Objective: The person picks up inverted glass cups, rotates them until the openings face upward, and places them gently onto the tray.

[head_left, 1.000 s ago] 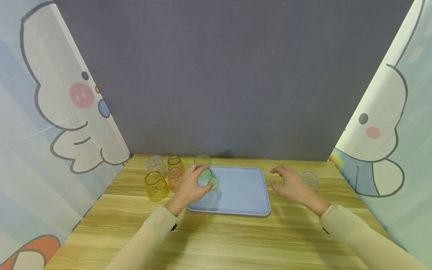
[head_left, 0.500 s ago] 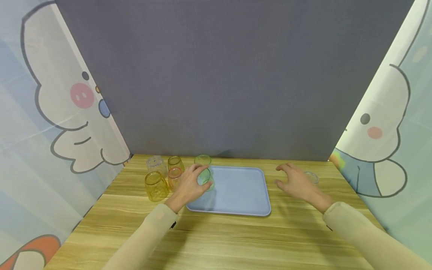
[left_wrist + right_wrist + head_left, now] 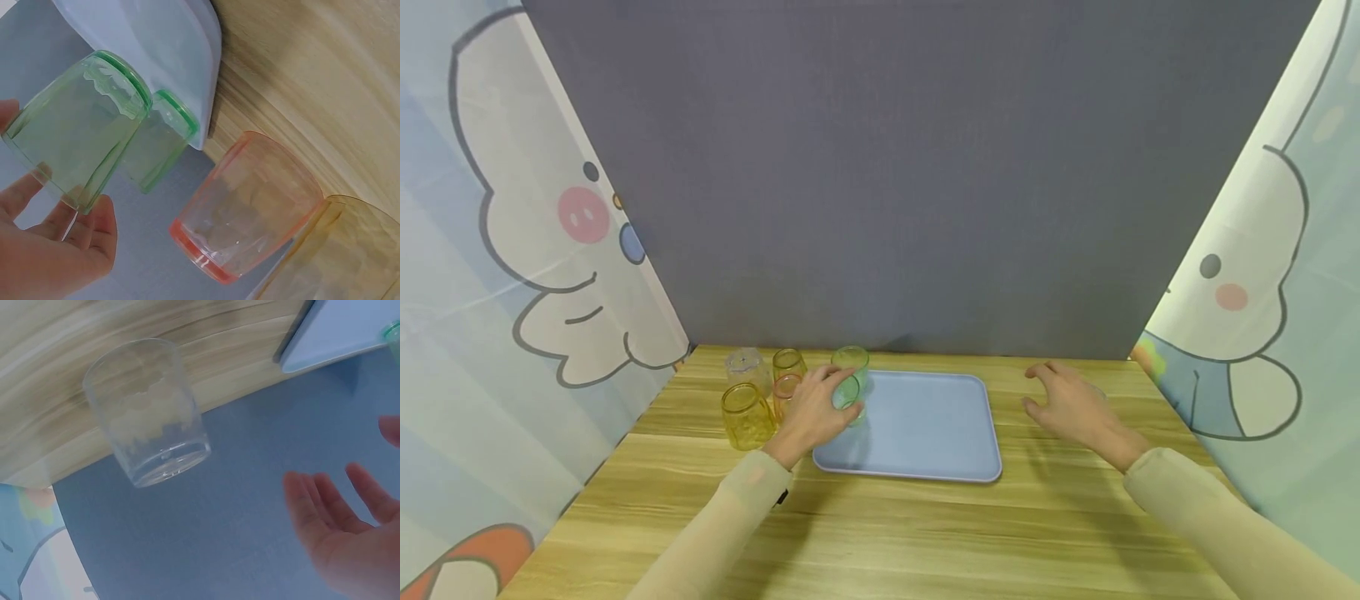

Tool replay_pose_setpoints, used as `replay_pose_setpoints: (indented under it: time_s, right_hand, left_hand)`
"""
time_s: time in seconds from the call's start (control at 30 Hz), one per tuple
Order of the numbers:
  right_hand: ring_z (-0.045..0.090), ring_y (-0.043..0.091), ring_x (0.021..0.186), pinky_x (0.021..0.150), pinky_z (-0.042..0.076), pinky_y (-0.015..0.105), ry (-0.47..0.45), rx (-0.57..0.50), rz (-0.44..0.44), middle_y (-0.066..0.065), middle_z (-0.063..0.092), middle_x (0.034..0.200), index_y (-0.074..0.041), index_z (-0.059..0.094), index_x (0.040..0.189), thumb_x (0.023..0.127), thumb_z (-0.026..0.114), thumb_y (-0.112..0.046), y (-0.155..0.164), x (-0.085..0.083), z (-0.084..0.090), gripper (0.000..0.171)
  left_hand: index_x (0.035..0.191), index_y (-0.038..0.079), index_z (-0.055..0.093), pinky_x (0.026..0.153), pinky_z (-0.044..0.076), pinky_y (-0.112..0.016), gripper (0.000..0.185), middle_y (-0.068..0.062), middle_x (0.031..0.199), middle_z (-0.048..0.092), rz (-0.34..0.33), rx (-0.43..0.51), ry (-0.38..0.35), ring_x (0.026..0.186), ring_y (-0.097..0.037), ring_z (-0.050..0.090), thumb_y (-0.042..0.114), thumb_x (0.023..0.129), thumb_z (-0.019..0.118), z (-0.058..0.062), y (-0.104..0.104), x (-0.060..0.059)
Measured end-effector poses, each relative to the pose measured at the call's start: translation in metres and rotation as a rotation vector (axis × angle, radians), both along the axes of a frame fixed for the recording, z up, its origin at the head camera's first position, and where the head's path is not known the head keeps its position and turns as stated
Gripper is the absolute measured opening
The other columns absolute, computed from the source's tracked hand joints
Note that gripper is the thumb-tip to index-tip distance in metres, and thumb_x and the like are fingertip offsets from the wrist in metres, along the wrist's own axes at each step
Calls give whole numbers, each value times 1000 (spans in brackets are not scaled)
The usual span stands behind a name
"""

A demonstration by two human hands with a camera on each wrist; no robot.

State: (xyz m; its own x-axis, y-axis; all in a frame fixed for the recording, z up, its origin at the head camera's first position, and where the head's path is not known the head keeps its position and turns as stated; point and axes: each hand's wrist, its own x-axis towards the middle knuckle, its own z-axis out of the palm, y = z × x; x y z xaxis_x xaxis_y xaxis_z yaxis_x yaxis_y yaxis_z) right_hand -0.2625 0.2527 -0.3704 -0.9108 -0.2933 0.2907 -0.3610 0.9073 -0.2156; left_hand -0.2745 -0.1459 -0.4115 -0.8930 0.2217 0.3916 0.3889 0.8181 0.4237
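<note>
My left hand grips an upright green glass, thumb on one side and fingers on the other. It is over the left part of the pale blue tray. Behind it, a second green glass stands upright at the tray's back left corner. Right of the tray, my right hand hovers with fingers spread and slightly bent, holding nothing. Beside that hand is an upside-down clear glass, mostly hidden behind the hand in the head view.
Left of the tray, close to my left hand, stand an upside-down orange-pink glass, a large yellow glass, a smaller yellow glass and a clear glass. A grey panel rises along the wooden table's back edge.
My left hand and its green glass have shifted slightly left, toward the tray's left edge. My right hand has moved right, covering more of the clear glass in the head view.
</note>
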Motion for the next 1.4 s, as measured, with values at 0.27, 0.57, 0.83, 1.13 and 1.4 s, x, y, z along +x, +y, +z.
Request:
replay_pose_setpoints:
  time_s: [0.27,0.57,0.83,1.13,1.4]
  right_hand:
    - [58,48,110,81,52,62,63,43,19,26,61,118,6,64,121,88,71,-19,7,-1,-1,42]
    - [56,49,111,79,52,63,51,62,-6,28,60,119,7,63,122,87,70,-19,15,-5,-5,44]
    - [51,54,117,82,49,67,-23,63,-49,33,55,126,9,59,127,90,66,-21,25,-9,-8,48]
    - [50,56,117,79,49,69,-78,46,-88,37,51,129,10,57,129,90,67,-23,38,-15,-12,52]
    - [53,55,110,75,51,66,-93,33,-98,39,53,125,11,58,128,89,66,-24,55,-19,-17,53]
  left_hand:
    - [140,14,63,102,39,-63,58,-15,138,56,15,-21,-10,128,-39,50,37,88,76,-3,-4,-4]
    - [137,10,65,100,41,-62,55,-16,135,57,10,-98,-9,123,-41,52,35,89,75,-10,-6,-8]
    - [135,9,66,99,41,-63,55,-16,134,56,-6,-108,10,121,-40,53,35,88,76,-18,-9,-12]
    - [138,10,64,102,39,-64,55,-17,137,55,6,-98,-29,126,-40,51,35,90,74,-19,-9,-13]
    - [138,10,64,102,39,-65,53,-18,137,55,6,-106,-26,124,-41,51,34,91,74,-20,-8,-18]
